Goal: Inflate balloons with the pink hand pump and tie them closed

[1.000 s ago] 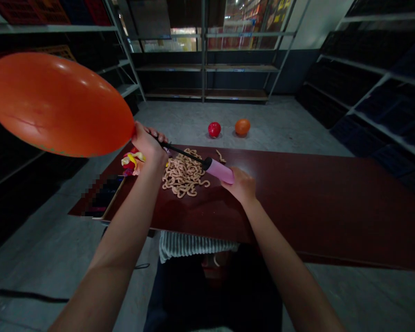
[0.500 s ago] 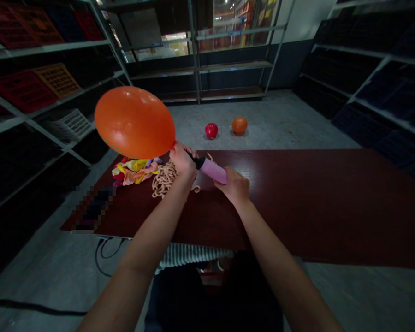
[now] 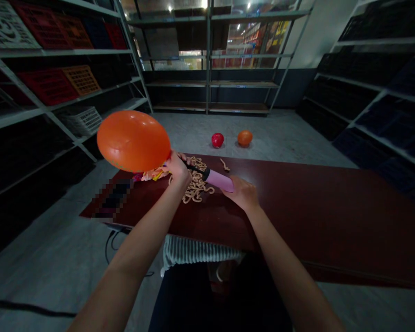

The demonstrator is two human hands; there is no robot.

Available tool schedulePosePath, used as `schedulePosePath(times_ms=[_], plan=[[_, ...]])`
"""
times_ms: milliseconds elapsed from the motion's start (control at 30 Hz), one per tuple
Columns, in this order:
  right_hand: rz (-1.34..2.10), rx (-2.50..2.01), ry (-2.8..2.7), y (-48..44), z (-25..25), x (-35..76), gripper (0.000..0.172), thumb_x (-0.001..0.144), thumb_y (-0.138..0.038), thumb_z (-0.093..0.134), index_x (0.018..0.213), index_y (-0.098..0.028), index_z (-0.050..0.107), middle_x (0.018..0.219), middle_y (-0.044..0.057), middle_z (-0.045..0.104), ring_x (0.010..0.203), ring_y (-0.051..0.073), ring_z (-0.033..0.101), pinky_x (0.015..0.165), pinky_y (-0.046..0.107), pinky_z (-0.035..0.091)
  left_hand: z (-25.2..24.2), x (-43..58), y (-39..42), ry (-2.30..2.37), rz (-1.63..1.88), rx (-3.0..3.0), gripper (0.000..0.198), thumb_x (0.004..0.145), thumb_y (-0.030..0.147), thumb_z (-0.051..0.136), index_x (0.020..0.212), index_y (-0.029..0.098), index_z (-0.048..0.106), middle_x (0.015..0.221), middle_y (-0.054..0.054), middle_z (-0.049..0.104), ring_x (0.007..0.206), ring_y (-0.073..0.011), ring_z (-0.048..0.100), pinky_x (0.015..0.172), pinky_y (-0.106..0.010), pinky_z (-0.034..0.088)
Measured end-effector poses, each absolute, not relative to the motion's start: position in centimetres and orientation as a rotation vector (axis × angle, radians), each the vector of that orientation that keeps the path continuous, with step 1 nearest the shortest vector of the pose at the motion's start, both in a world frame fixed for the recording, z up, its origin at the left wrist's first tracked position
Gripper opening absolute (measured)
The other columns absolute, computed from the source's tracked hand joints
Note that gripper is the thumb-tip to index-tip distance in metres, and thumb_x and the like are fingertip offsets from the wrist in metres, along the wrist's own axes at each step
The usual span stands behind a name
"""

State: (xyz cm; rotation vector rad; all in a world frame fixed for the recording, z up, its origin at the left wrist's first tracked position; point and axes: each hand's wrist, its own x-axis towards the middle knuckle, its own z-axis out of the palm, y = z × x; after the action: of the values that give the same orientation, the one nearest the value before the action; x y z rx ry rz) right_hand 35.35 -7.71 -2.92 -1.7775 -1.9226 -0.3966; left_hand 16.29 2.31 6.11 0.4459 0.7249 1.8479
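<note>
The inflated orange rubber balloon hangs in the air over the far left corner of the surface, to the left of the left hand, with its narrow neck end going straight into that hand. The fingers of the left hand are closed tight around the balloon's neck, where it meets the tip of a thin black rod; the neck itself is hidden inside the grip. The rod runs right and slightly nearer into a pink plastic hand pump, a short cylinder with a black collar, tilted so that its far end points at the balloon. The right hand wraps the near right end of the pump, fingers curled around and under the barrel, palm down, just above the surface.

Both forearms reach forward from the near edge, bare, the left one angled up to the right, the right one up to the left, so that the hands stand close together.

Under the hands, on the dark red-brown wooden surface, lies a heap of pale beige curly strips, and just left of it a small pile of limp multicoloured balloons. On the grey floor beyond the surface rest a small red balloon and a small orange balloon, side by side
</note>
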Motion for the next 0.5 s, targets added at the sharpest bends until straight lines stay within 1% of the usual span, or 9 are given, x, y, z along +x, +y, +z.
schedulePosePath(times_ms=[167,333,500], plan=[[-0.406,-1.734,-1.997,-8.0,-2.9,35.3,0.033,0.085,-0.051,0.066,0.097,-0.021,0.067,0.088,0.005,0.075,0.076,0.019,0.069,0.061,0.028,0.036,7.2,11.7,2.5,0.734,1.882,0.427,0.029,0.088,0.015,0.045,0.064,0.022,0.030,0.046,0.007,0.034,0.032,-0.0090,0.033,0.037,-0.024,0.027],[-0.319,-1.696,-2.002,-8.3,-2.3,34.9,0.030,0.083,-0.048,0.068,0.097,-0.022,0.068,0.090,0.005,0.076,0.079,0.021,0.070,0.063,0.028,0.041,9.3,8.2,2.6,0.774,1.931,0.395,0.031,0.091,0.023,0.049,0.066,0.022,0.031,0.048,0.008,0.033,0.033,-0.0081,0.032,0.037,-0.023,0.028],[-0.254,-1.691,-1.941,-8.3,-2.5,35.0,0.036,0.081,-0.051,0.070,0.100,-0.020,0.068,0.086,0.005,0.076,0.076,0.022,0.071,0.062,0.029,0.043,11.6,9.5,2.8,0.774,1.998,0.457,0.038,0.096,0.033,0.052,0.066,0.021,0.031,0.048,0.008,0.031,0.032,-0.0073,0.030,0.036,-0.022,0.026]])
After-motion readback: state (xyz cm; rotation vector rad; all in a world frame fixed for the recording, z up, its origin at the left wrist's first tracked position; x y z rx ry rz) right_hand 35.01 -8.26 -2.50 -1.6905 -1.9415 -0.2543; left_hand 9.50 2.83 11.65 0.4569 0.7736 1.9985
